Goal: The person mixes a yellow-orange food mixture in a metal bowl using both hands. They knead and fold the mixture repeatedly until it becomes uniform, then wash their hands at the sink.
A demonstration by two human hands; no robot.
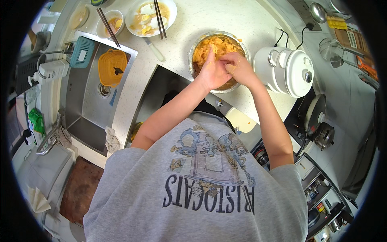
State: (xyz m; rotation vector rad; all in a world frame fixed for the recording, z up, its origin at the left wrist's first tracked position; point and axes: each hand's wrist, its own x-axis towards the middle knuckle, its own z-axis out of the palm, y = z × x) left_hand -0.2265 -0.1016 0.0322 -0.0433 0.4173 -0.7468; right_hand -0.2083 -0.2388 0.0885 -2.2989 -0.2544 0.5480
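Observation:
A round metal bowl point(191, 57) stands on the counter, holding a lumpy orange dough-like mash point(225, 41). Above it is my left hand point(213, 72), its fingers stretched towards the far side and orange mash stuck to the tips. My right hand point(241, 69) meets it from the right, with bent fingers against the left hand's thumb side. Bits of mash cling to the right hand as well. Whether anything lies between the right fingers is hidden.
Right of the bowl stands a white lidded electric pot point(282, 71). A knife point(154, 50), a plate of food point(173, 18) and a small bowl point(99, 28), with chopsticks across both, lie to the left. An orange basket point(104, 69) sits in the sink point(90, 99).

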